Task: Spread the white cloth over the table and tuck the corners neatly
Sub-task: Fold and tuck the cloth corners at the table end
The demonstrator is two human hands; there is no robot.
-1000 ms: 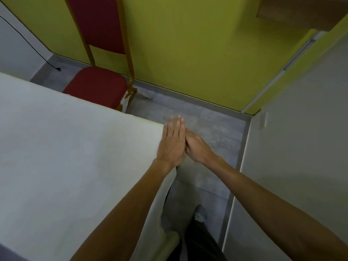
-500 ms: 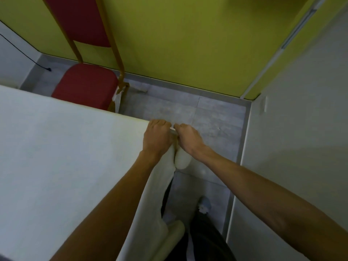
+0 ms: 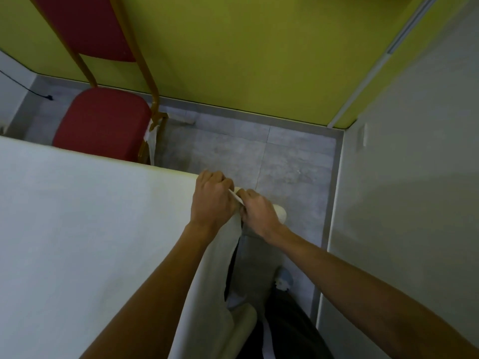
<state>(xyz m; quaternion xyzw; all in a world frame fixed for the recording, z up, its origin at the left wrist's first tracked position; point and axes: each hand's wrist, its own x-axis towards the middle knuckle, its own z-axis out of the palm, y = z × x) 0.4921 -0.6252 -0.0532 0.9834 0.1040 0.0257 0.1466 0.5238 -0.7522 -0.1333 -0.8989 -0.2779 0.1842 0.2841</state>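
Observation:
The white cloth (image 3: 85,218) lies flat over the table and fills the left half of the view. At the table's far right corner both hands pinch the cloth where it drops over the edge. My left hand (image 3: 211,200) is closed on the corner fold at the table's edge. My right hand (image 3: 256,211) sits just beyond the corner and grips a bunched fold of the hanging cloth. A thin ridge of fabric stands between the two hands. Below them the cloth hangs down the table's side in loose folds (image 3: 212,307).
A red padded chair (image 3: 101,123) with an orange metal frame stands behind the table's far edge, against the yellow-green wall (image 3: 233,53). A white wall (image 3: 404,203) runs close on the right, leaving a narrow strip of grey tiled floor (image 3: 293,167). My leg and shoe (image 3: 283,281) stand there.
A second ago both hands lay flat, palms together, at the corner. They have since curled shut on the cloth and are pulling a fold out from the corner.

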